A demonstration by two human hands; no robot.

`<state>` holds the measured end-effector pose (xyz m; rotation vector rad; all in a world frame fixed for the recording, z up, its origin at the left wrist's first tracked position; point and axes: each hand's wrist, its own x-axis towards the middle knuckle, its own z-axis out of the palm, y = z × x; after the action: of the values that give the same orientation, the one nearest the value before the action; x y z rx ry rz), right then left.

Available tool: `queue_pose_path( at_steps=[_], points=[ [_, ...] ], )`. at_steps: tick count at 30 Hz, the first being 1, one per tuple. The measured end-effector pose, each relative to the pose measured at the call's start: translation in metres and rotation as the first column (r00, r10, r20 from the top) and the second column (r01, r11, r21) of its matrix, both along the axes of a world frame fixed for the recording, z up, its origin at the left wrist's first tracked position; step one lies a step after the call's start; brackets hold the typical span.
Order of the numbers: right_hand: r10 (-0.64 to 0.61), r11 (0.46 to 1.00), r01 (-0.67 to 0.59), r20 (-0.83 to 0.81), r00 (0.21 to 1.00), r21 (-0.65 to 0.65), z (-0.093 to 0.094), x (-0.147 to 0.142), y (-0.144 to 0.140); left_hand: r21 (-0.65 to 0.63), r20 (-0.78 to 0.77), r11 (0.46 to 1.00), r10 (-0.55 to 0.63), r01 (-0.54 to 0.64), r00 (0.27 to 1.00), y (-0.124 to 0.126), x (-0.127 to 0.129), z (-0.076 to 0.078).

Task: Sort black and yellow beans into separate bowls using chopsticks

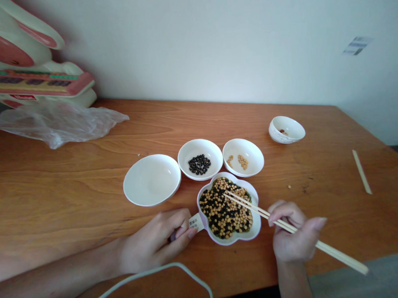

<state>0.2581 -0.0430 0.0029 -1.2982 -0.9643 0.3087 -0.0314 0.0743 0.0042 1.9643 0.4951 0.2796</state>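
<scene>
My left hand (164, 238) is closed around the handle of a white, flower-shaped scoop (255, 227). Mixed black beans and yellow soybeans (227, 208) fill much of the scoop. Between the fingers of my right hand (294, 232) is a pair of wooden chopsticks (340, 255), their tips over the beans; I cannot make out a bean between them. Just behind the scoop, one white bowl (186, 153) has black beans (199, 164) in it. Another white bowl (257, 157), to its right, contains several soybeans (243, 162). A larger white bowl (152, 180) with nothing visible inside stands at left.
A small patterned bowl (278, 134) with a few bits inside stands at the back right. Near the right edge lies a pale stick (362, 172). A clear plastic bag (60, 121) and a rabbit-like toy keyboard (38, 85) occupy the back left. A pale cable (166, 267) crosses the foreground.
</scene>
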Motion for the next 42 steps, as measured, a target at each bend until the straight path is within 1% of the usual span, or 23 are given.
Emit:
queue_pose_path(
  at_steps=[10,16,21,25,27,33,42],
  points=[
    [-0.037,0.997,0.037,0.006,0.999,0.061,0.0006,-0.0006,-0.0001,0.005,-0.013,1.000,-0.003,0.004,1.000,-0.0002,-0.0011,0.0015],
    [-0.077,0.990,0.074,0.018,0.997,0.117,0.0000,0.0039,-0.0016,0.002,-0.018,1.000,0.001,-0.001,1.000,0.0002,0.0000,0.0031],
    [-0.188,0.965,0.182,0.013,0.982,0.187,0.0001,0.0059,-0.0013,-0.009,-0.003,1.000,0.001,-0.001,1.000,-0.0008,-0.0016,0.0007],
    [-0.280,0.938,0.277,-0.014,0.960,0.208,0.0003,0.0056,-0.0004,-0.010,0.001,1.000,0.000,0.000,1.000,-0.0012,-0.0023,-0.0006],
    [-0.283,0.935,0.278,-0.008,0.959,0.222,-0.0002,0.0063,0.0000,-0.009,0.000,1.000,-0.002,0.002,1.000,-0.0012,-0.0023,-0.0007],
    [-0.243,0.935,0.227,0.024,0.970,0.274,-0.0020,0.0081,0.0009,-0.026,-0.012,1.000,-0.002,0.002,1.000,-0.0002,-0.0014,-0.0011],
    [-0.330,0.908,0.321,-0.014,0.944,0.270,0.0033,0.0013,0.0023,-0.012,-0.024,1.000,0.003,-0.003,1.000,-0.0007,-0.0028,-0.0024]
  ],
)
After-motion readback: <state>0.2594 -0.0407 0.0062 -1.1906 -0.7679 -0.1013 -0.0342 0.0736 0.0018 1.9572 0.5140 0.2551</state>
